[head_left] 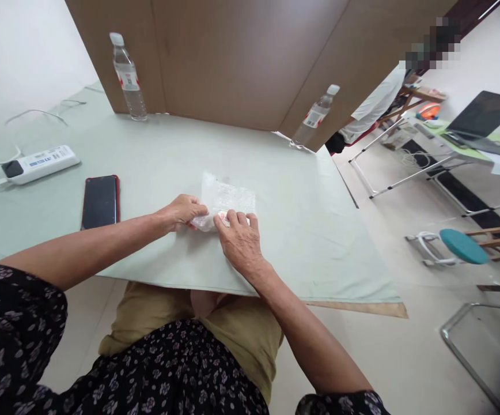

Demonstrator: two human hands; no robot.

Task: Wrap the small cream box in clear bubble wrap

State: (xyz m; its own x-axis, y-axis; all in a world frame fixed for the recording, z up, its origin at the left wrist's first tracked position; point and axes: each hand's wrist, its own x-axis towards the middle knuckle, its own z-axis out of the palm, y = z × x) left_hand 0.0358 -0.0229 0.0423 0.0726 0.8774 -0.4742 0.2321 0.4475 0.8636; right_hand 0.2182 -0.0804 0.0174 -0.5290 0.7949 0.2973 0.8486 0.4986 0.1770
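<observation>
A clear bubble-wrap bag (235, 197) lies on the table before me, its left end lifted and crumpled. My left hand (185, 211) pinches that left end between thumb and fingers. From the near side, my right hand (241, 239) has its fingers curled over a small white item with red print (223, 217), against the bag's near edge. Most of this item is hidden under the fingers, so its kind does not show. Whether it is inside the bag or on top of it, I cannot tell.
A phone in a red case (101, 202) and a white power strip (42, 164) with cables lie to the left. Two water bottles (129, 83) (314, 118) stand against a brown cardboard panel (233, 63) at the back. Rightward are a laptop (483, 121) and a teal stool (463, 246); a person sits behind the panel.
</observation>
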